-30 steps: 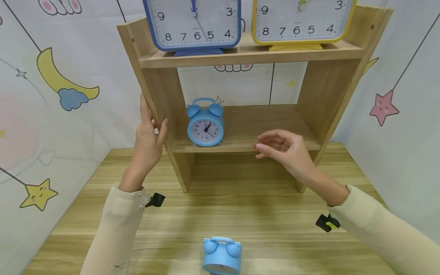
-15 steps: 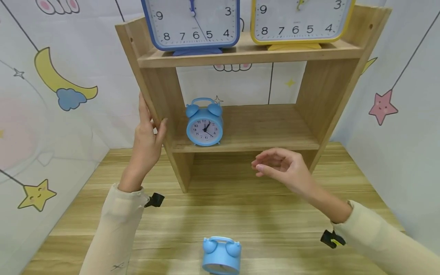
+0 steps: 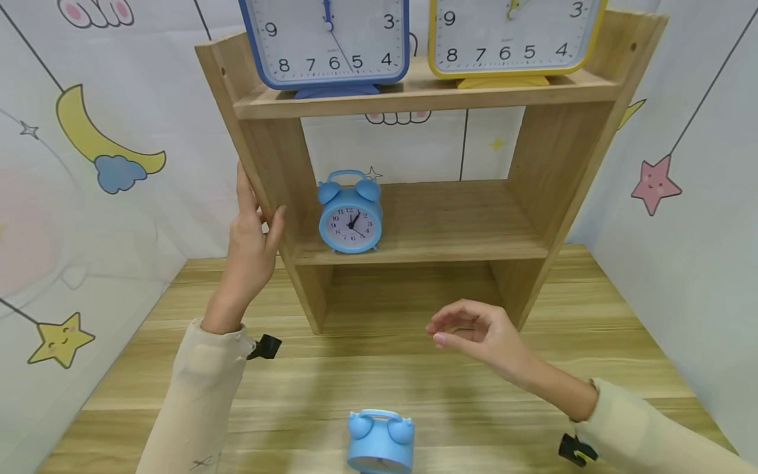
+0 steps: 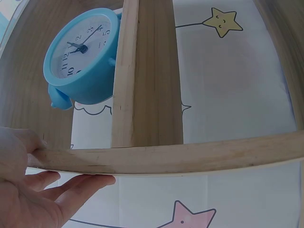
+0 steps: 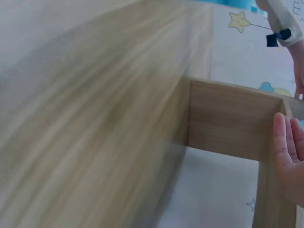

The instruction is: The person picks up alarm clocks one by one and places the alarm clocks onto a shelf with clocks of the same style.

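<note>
My left hand (image 3: 251,243) grips the left side panel of a wooden shelf (image 3: 414,257). In the left wrist view the thumb lies on one face of the panel and the fingers (image 4: 78,190) on the other. A light blue twin-bell alarm clock (image 3: 351,220) stands upright at the left of the middle board, near that hand. My right hand (image 3: 480,336) holds nothing and hovers before the shelf's lower right, its fingers loosely bent. Near the front of the table a second light blue alarm clock (image 3: 381,442) has its bells and top showing; its face is mostly hidden.
On the top board stand a blue square clock (image 3: 331,46) and a yellow square clock (image 3: 512,43), both cut off by the frame. A wood-grain table (image 3: 284,395) bears the shelf. White printed cloth (image 3: 118,224) surrounds it on the sides and behind.
My right hand has moved down and slightly left, from in front of the middle board to lower, above the table. The left hand keeps its grip on the panel, and the clocks stay put.
</note>
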A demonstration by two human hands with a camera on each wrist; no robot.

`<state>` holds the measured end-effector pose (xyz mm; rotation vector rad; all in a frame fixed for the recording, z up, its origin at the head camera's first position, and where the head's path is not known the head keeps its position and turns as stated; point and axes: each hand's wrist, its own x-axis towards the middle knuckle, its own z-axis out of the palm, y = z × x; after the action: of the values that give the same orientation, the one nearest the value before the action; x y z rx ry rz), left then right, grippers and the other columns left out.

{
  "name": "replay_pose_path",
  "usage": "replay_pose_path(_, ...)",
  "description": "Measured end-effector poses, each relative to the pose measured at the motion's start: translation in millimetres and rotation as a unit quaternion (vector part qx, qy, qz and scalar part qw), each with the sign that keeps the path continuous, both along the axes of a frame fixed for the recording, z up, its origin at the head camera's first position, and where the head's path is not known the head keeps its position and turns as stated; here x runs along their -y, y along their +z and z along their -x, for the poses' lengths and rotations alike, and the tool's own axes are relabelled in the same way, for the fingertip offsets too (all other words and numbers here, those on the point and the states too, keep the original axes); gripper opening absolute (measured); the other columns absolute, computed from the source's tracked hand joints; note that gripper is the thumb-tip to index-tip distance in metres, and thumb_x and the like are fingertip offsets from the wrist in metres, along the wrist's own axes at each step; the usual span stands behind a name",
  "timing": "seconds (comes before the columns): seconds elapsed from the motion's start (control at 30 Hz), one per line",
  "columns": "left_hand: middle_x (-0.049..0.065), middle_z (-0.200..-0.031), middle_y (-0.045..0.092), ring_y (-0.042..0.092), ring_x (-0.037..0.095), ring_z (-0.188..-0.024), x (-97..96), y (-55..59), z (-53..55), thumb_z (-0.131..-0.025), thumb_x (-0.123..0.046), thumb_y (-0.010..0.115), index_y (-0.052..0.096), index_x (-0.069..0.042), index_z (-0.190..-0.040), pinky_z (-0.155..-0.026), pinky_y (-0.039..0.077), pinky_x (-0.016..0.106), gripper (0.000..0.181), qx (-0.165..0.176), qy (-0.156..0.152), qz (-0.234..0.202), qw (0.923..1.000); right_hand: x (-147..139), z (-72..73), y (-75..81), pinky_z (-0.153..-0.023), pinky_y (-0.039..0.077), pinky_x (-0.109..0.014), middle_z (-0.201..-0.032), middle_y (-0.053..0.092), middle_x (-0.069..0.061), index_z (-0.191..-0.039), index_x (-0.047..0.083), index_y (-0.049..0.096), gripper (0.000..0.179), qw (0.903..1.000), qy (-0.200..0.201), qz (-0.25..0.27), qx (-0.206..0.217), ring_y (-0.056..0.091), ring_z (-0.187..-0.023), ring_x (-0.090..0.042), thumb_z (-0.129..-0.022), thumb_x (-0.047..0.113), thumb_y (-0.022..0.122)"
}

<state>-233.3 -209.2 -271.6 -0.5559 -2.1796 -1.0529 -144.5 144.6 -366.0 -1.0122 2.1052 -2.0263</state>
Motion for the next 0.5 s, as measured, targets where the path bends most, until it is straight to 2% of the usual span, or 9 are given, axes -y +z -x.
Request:
replay_pose_path(0.1,0.02,-0.155,0.033,0.052,0.043,-0.125,0.3,0.0,-0.1,-0.104,-0.009,0.049,-0.006,-0.014,-0.16,-0.089,0.052,0.06,0.078,0.002,0.003,0.001,1.0,3.4,-6.3,-11.2,-0.084,0.059,-0.037,-0.107,0.067,-0.024,-0.113,-0.008,0.063,0.021,1.0,0.005,0.003,0.004,0.069,-0.097,-0.028,-0.092,-0.006,0.066)
replay_pose_path(0.3,0.023,-0.153,0.035,0.052,0.044,-0.125,0.4,-0.5,0.3,-0.104,-0.009,0.048,-0.005,-0.016,-0.16,-0.088,0.052,0.06,0.078,0.003,0.0,-0.001,1.0,10.1,-16.4,-29.5,-0.086,0.058,-0.035,-0.107,0.068,-0.023,-0.114,-0.007,0.063,0.023,0.9997,0.008,0.015,-0.019,0.068,-0.097,-0.029,-0.091,-0.008,0.066)
replay_pose_path(0.4,0.021,-0.154,0.034,0.051,0.043,-0.126,0.1,-0.4,0.7,-0.104,-0.009,0.048,-0.005,-0.016,-0.16,-0.088,0.052,0.06,0.077,0.001,-0.002,-0.001,1.0,10.9,-19.2,-35.0,-0.087,0.057,-0.036,-0.108,0.067,-0.024,-0.116,-0.007,0.063,0.026,0.9996,0.017,0.016,-0.016,0.067,-0.098,-0.032,-0.091,-0.008,0.067)
replay_pose_path(0.5,0.021,-0.154,0.034,0.052,0.043,-0.125,-0.2,-0.2,1.0,-0.104,-0.008,0.048,-0.005,-0.016,-0.16,-0.086,0.052,0.061,0.077,0.0,-0.004,-0.002,1.0,10.6,-22.6,-40.9,-0.087,0.057,-0.037,-0.11,0.067,-0.024,-0.119,-0.007,0.062,0.028,0.9996,0.027,0.011,-0.002,0.067,-0.099,-0.03,-0.091,-0.007,0.067)
